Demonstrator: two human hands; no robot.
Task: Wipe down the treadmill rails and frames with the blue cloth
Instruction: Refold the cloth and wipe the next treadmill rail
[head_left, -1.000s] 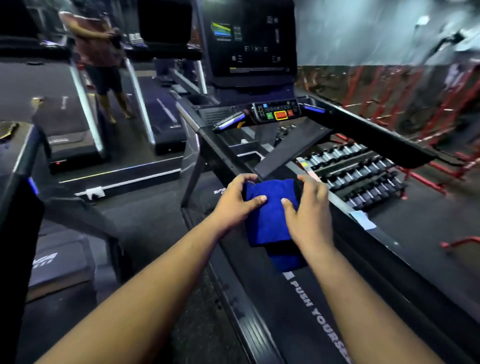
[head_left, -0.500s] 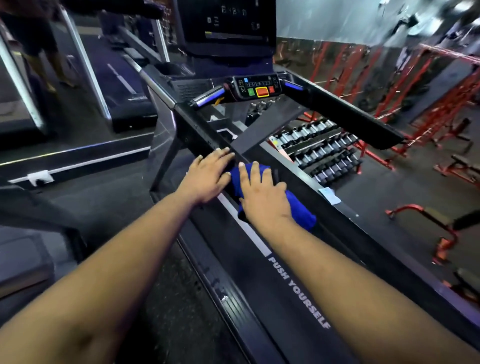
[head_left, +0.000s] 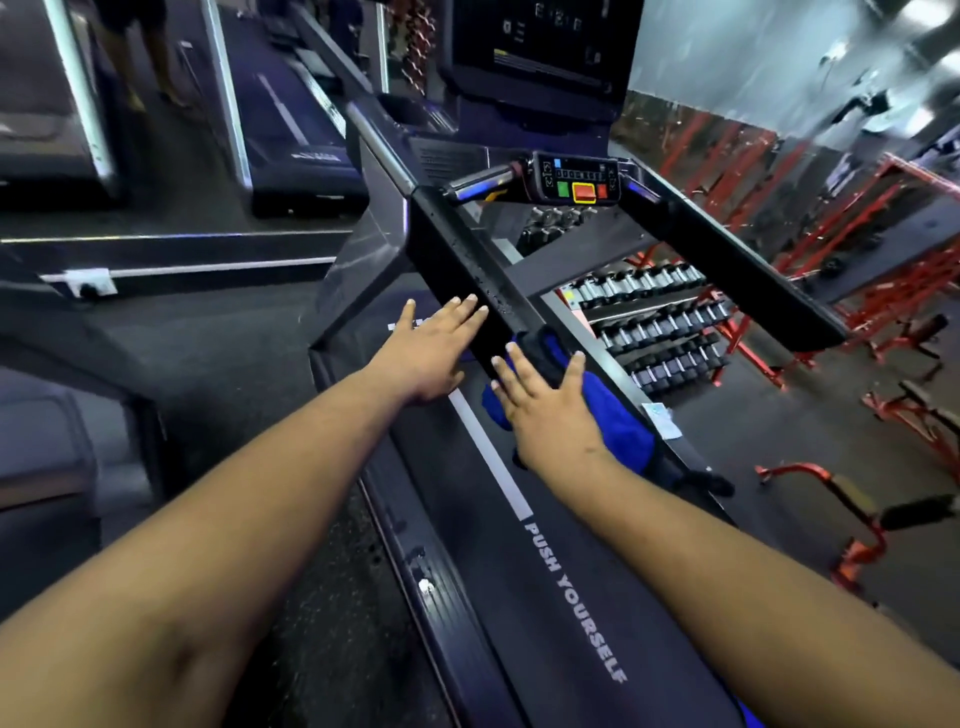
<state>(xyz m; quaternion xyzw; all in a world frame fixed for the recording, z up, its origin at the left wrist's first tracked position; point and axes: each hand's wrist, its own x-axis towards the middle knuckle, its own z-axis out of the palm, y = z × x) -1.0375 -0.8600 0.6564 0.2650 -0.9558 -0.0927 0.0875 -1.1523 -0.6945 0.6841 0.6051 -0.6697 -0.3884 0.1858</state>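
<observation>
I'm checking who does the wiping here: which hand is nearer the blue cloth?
The right hand: it lies flat on the blue cloth, fingers spread. The left hand is off the cloth, to its left, fingers straight, beside the left handrail.

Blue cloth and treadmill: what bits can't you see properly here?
- Blue cloth, head view: the right hand covers its middle.
- Handrail, head view: its near end is wrapped by the cloth.
- Console screen, head view: cut off by the top edge, text blurred.
</observation>
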